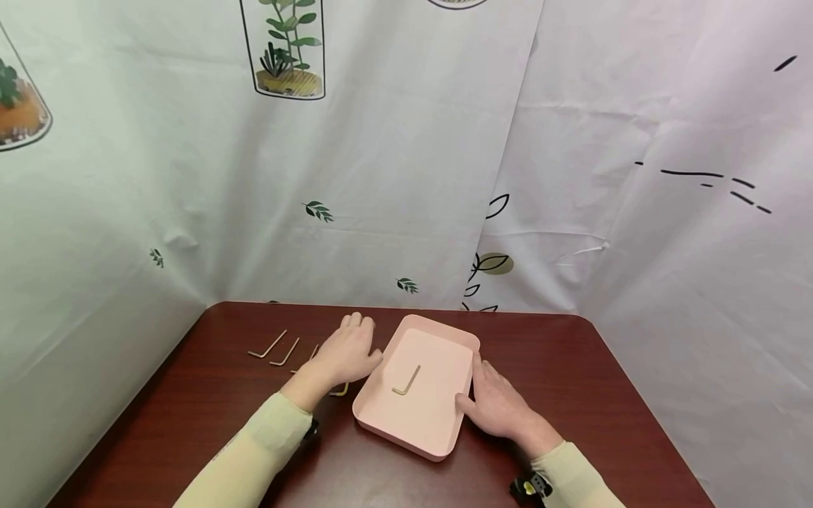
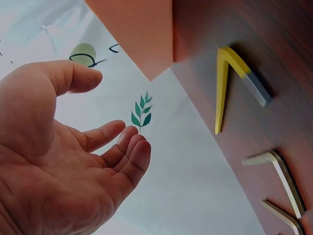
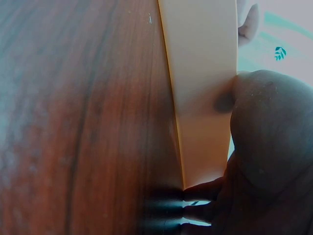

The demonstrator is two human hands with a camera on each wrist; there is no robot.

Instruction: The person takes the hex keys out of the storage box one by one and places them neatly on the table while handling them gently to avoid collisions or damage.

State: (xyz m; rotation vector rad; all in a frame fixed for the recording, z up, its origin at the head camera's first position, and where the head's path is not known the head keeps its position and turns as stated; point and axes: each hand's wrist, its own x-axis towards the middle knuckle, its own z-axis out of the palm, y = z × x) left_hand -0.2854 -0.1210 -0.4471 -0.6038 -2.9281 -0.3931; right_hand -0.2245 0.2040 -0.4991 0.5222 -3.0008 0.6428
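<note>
A shallow pink tray (image 1: 419,423) sits on the table with one L-shaped hex key (image 1: 409,381) lying in it. My right hand (image 1: 498,402) holds the tray's right side, its thumb over the rim and its fingers along the outer wall. Over the tray's left edge hovers my left hand (image 1: 346,353), with nothing in its loosely bent fingers. Below and left of that hand, a yellow hex key (image 2: 222,88) with a grey end lies on the table, partly hidden in the head view. Farther left are more hex keys, among them one hex key (image 1: 286,353) beside another hex key (image 1: 268,346).
The dark red-brown wooden table (image 1: 571,395) has rounded far corners. A white cloth (image 1: 394,176) printed with plants hangs behind it and along both sides. Each wrist carries a strapped-on device, such as the black one (image 1: 530,487) at the right wrist.
</note>
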